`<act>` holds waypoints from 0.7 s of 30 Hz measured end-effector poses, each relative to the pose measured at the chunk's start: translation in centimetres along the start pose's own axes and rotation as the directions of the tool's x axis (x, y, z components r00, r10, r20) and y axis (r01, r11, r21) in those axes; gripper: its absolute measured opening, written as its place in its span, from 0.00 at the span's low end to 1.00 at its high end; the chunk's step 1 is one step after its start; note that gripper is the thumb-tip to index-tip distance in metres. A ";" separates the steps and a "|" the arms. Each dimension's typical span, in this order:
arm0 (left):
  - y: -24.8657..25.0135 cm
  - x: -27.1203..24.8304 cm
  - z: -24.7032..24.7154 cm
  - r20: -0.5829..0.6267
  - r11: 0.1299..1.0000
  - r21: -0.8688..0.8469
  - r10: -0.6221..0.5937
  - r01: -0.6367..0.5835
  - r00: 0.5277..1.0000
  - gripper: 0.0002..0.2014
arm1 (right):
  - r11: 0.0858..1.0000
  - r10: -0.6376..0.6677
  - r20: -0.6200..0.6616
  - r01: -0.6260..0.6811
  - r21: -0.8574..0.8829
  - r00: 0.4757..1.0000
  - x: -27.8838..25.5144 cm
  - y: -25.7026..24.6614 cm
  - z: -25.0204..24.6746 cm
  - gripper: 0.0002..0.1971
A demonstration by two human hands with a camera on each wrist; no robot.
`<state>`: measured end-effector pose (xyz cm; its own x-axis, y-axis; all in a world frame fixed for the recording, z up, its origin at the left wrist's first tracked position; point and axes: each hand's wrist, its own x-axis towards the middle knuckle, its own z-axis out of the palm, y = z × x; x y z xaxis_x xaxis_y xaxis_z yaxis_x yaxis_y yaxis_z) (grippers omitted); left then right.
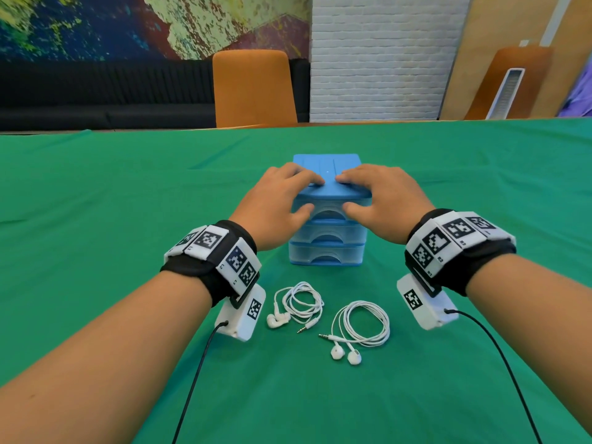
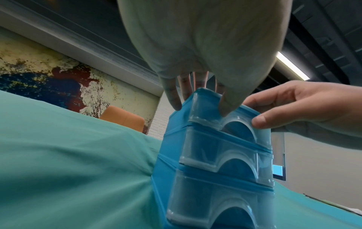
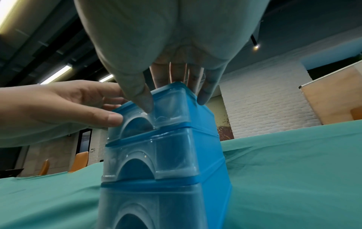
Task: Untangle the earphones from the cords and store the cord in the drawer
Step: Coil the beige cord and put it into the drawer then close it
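A blue three-drawer unit (image 1: 330,251) stands mid-table with clear drawer fronts. My left hand (image 1: 298,195) and right hand (image 1: 362,193) both lie on its lid, fingers flat on top. Each thumb presses the top drawer (image 1: 330,213) front beside its arched handle. The wrist views show the left hand (image 2: 197,99) and right hand (image 3: 176,93) over the top drawer (image 2: 205,111) (image 3: 168,106), which sits flush. Two coiled white earphones lie apart on the cloth in front of the unit, one on the left (image 1: 299,304) and one on the right (image 1: 362,323). No other cord shows.
A green cloth (image 1: 128,203) covers the table. An orange chair (image 1: 253,88) stands at the far edge before a black sofa. Thin black cables (image 1: 195,373) trail from my wrist cameras toward me on both sides.
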<state>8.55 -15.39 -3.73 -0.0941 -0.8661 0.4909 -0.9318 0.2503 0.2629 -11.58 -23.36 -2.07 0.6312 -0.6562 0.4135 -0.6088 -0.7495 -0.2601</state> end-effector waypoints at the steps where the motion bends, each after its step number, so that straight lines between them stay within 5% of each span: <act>1: 0.1 0.0 0.1 -0.007 1.000 0.008 -0.005 0.005 1.000 0.18 | 1.000 0.004 -0.003 -0.004 -0.003 1.000 0.1 0.0 0.0 0.25; 12: 0.7 -0.4 0.5 -0.035 0.999 0.004 -0.038 0.038 0.999 0.19 | 0.996 0.070 0.003 -0.070 0.059 0.998 -0.3 -0.6 0.0 0.23; 16: 1.0 -0.8 0.2 -0.073 0.992 -0.086 -0.098 0.091 0.993 0.15 | 0.978 0.130 0.021 -0.132 0.164 0.991 -0.3 -1.4 -0.7 0.30; 19: 1.8 -2.0 0.4 -0.290 0.934 -0.282 -0.302 0.220 0.908 0.05 | 0.970 0.146 0.041 -0.152 0.192 0.988 -0.2 -1.6 -0.9 0.31; 21: 3.0 -3.0 0.8 -0.272 0.800 -0.517 -0.490 0.304 0.828 0.05 | 0.968 0.153 0.041 -0.158 0.196 0.987 -0.3 -1.8 -0.9 0.32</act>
<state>5.75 -12.43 -5.05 0.4739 -0.7225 0.5033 -0.5929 0.1608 0.7891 -11.12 -21.74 -0.96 0.5497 -0.7664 0.3324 -0.5950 -0.6385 -0.4881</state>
